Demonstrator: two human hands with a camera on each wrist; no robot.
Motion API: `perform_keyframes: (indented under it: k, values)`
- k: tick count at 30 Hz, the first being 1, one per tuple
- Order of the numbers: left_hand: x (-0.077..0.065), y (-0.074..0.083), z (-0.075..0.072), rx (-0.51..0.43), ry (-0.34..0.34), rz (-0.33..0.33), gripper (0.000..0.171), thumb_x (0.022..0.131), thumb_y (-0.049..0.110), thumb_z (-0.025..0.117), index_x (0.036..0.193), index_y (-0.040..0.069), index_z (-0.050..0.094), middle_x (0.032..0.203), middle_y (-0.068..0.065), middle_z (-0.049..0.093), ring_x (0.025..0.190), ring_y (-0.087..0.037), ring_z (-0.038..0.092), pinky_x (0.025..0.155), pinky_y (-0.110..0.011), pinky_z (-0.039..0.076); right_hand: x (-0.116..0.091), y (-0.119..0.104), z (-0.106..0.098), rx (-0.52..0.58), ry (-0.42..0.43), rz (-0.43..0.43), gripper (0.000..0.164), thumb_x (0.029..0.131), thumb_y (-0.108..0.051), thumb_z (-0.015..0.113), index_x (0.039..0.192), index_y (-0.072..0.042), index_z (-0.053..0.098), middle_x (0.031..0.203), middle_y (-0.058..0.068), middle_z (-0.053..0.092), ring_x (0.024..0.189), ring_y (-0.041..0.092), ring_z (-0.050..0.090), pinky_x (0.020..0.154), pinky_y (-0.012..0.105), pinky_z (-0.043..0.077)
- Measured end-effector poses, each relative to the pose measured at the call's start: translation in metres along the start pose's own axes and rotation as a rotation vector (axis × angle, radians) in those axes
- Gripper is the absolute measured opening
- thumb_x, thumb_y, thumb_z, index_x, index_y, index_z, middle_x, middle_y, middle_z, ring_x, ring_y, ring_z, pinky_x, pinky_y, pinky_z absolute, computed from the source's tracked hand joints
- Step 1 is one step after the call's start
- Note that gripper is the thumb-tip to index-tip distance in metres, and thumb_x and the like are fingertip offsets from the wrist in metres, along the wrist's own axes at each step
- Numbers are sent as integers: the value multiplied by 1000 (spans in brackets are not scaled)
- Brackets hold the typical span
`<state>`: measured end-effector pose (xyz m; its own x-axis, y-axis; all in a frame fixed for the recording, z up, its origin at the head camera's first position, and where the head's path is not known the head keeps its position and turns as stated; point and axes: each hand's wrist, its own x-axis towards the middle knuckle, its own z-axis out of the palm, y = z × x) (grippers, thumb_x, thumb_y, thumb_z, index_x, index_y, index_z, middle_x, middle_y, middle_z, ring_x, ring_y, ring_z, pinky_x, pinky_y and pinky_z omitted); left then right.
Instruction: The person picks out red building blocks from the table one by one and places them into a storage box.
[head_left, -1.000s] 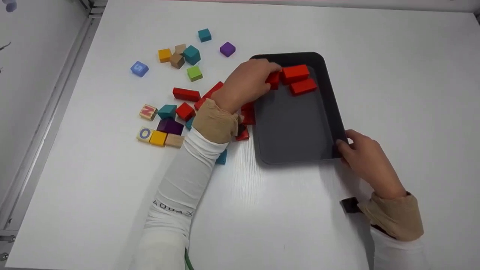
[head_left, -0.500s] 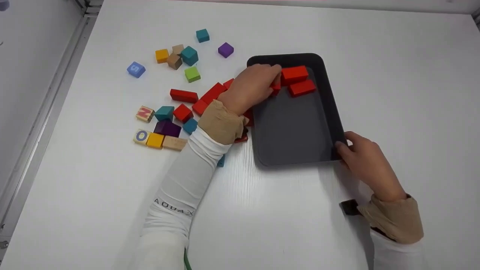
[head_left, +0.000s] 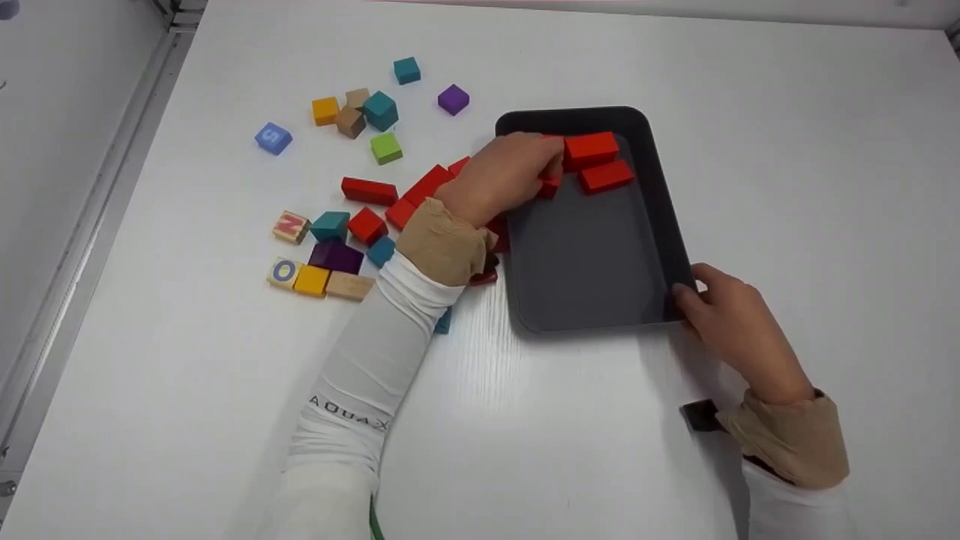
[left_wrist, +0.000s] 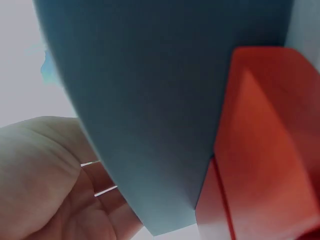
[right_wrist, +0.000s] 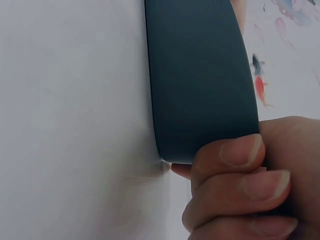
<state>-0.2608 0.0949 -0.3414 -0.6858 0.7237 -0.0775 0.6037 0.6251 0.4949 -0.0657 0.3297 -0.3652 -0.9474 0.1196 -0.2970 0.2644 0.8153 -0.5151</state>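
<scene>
Tray (head_left: 592,259): matt, smooth, plastic-looking. Red blocks (head_left: 591,151): smooth, painted-looking, faint sheen. Plain block (head_left: 349,286): wood-like. Tabletop (head_left: 555,442) before me: smooth, glossy. Sleeve (head_left: 349,371): wrinkled cloth.

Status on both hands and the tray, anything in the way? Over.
Right hand grips tray at near right corner. Left hand at red block inside, grip unclear. Loose blocks left of tray, some partly hidden.

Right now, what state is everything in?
Gray tray: open side up, partly filled
Red blocks: some inside tray, others outside
Left grip: across tray edge, hold unclear
Right grip: holding tray corner
Blue 5 cube: numeral showing
N block: letter showing
O block: character showing
Other blocks: scattered
</scene>
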Motion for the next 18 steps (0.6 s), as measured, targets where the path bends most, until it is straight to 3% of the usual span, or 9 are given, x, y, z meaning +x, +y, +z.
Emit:
perform_keyframes:
  k: [11, 18]
  values:
    - [0, 2, -1, 54, -23, -24, 26, 95, 11, 53, 120, 15, 58, 115, -4, 61, 101, -17, 54, 95, -25, 45, -1, -2, 0, -14, 16, -26, 32, 102, -25, 40, 117, -1, 55, 63, 3, 56, 56, 14, 50, 51, 26, 40]
    - [-2, 10, -4, 121, -76, -42, 26, 96, 23, 55, 120, 14, 58, 114, -6, 56, 95, -17, 53, 88, -26, 47, -1, -2, -1, -13, 23, -29, 32, 102, -25, 40, 116, 0, 55, 64, 4, 57, 56, 14, 50, 50, 26, 40]
